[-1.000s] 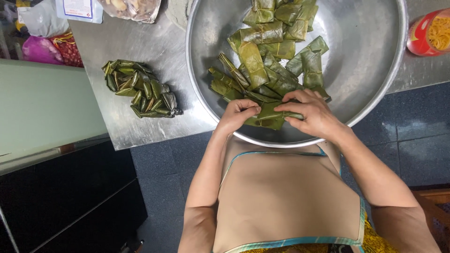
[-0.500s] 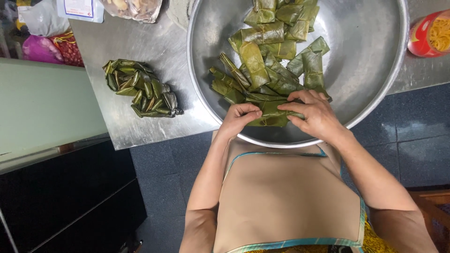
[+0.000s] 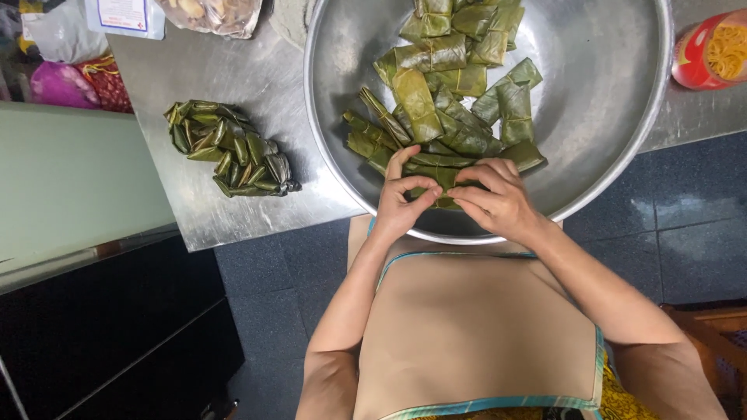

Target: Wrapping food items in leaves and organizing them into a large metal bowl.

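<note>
**A loose fold could spring open**

Left of the steel bowl [image 3: 622, 155] lies a bundled pile of leaf parcels [image 3: 229, 149]. My left hand [image 3: 402, 204] and right hand [image 3: 498, 201] pinch one leaf packet [image 3: 445, 180] at the bowl's near rim; if my closed fingertips slacken, it may unwrap.

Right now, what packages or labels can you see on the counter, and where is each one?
Label card: top left, white rectangle with blue border.
Clear bag: top edge beside the card, pale contents.
Red tub: top right, round, holding yellow strands.
Pink bag: far left, crumpled.
</note>
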